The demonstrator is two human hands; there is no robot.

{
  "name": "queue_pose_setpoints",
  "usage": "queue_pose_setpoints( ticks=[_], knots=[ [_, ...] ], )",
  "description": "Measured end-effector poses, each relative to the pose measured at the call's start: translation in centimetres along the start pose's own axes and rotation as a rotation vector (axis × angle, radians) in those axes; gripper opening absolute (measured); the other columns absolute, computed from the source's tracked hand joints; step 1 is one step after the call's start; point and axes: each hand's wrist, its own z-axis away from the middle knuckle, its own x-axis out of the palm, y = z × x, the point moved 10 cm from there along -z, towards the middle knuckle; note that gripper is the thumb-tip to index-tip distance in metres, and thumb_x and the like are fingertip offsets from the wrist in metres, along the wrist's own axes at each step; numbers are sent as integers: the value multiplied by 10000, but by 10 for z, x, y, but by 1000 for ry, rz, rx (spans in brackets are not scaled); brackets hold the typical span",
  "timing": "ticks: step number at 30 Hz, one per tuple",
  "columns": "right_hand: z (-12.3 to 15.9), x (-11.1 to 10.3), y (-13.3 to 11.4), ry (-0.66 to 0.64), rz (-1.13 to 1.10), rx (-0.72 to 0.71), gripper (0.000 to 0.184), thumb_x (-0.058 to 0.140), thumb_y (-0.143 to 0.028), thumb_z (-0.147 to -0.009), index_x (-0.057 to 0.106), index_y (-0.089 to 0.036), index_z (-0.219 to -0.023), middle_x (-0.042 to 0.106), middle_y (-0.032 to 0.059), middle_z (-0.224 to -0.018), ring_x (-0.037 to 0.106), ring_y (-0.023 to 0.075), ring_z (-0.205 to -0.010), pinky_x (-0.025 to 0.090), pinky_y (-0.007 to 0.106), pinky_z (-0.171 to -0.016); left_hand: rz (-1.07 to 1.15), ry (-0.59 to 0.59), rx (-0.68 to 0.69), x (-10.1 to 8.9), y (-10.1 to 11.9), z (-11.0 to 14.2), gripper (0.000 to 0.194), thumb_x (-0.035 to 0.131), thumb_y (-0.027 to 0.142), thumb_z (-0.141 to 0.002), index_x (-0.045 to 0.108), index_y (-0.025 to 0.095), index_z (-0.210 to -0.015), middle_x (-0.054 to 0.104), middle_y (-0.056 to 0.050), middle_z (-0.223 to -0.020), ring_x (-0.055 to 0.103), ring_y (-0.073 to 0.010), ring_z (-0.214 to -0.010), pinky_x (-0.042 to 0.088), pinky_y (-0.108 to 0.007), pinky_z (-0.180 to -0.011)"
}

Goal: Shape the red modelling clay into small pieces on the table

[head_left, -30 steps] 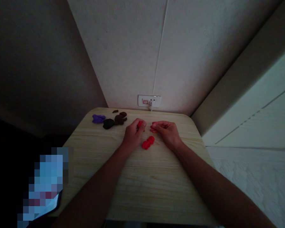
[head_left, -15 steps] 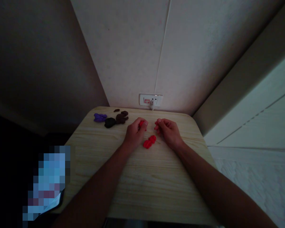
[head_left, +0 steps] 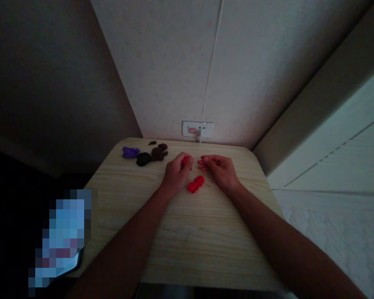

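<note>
Fingers of the bare right hand (head_left: 220,169) now reach farther left than half a second ago, narrowing the gap to the bare left hand (head_left: 177,171), whose place over the table is much the same. That left hand is curled round a bright-red lump of clay-like material (head_left: 185,161), its thumb laid along the near side. Thumb and forefinger of the right hand meet; the light is dim, so I cannot tell whether a scrap sits between them. Just below the gap, a pair of touching red rounded clay-like pieces (head_left: 195,184) lies on the pale wood-grained tabletop (head_left: 174,236). Toward the far left corner rest a purple folded lump (head_left: 130,152), a black rounded lump (head_left: 143,159) and a cluster of dark-brown lumps (head_left: 158,152), with a small dark-brown sliver (head_left: 152,143) behind. Beyond the table, a white rectangular wall socket (head_left: 190,130) holds a pale plug (head_left: 199,133).
</note>
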Motion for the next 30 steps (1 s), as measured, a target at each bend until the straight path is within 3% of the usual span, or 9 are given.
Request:
queue_pose_setpoints(
  ticks=[6,10,16,21,25,30],
  knots=[
    [2,0,-3,23,52,16,286,913,-389,-614,758,-180,-731,747,30,-671,641,134,-579,519,256,-591,-14,-4,10,0,1,0,267,513,422,-962,626,200,-868,594,30,-686,570,-149,-660,406,-279,-649],
    [1,-1,-5,31,15,-13,283,910,-355,-618,762,-188,-792,761,26,-729,659,130,-635,533,255,-651,-13,-6,0,1,0,0,270,510,423,-960,625,201,-858,589,30,-679,558,-149,-648,400,-277,-633],
    [-4,-4,-2,17,5,-46,330,838,-458,-705,748,-196,-884,769,34,-799,651,138,-673,539,289,-713,-8,-5,5,1,1,0,252,513,409,-957,628,202,-871,594,25,-690,576,-156,-674,417,-279,-654],
    [-4,-4,-3,24,76,-69,444,692,-642,-813,670,-207,-729,693,17,-674,580,138,-586,486,279,-614,-5,-4,9,0,1,0,250,511,407,-957,628,203,-871,592,27,-689,565,-152,-668,417,-276,-655],
    [0,0,-1,1,114,-6,568,611,-732,-825,601,-209,-606,639,22,-569,523,138,-503,432,286,-527,2,-2,-3,0,-1,0,244,518,407,-950,629,203,-877,602,25,-690,580,-158,-677,423,-279,-667],
    [2,0,-8,22,129,-37,368,853,-540,-681,735,-195,-731,695,12,-646,562,128,-547,445,263,-540,-13,-13,14,1,1,-1,261,510,415,-955,632,201,-871,594,23,-687,563,-155,-662,410,-279,-653]
  ],
)
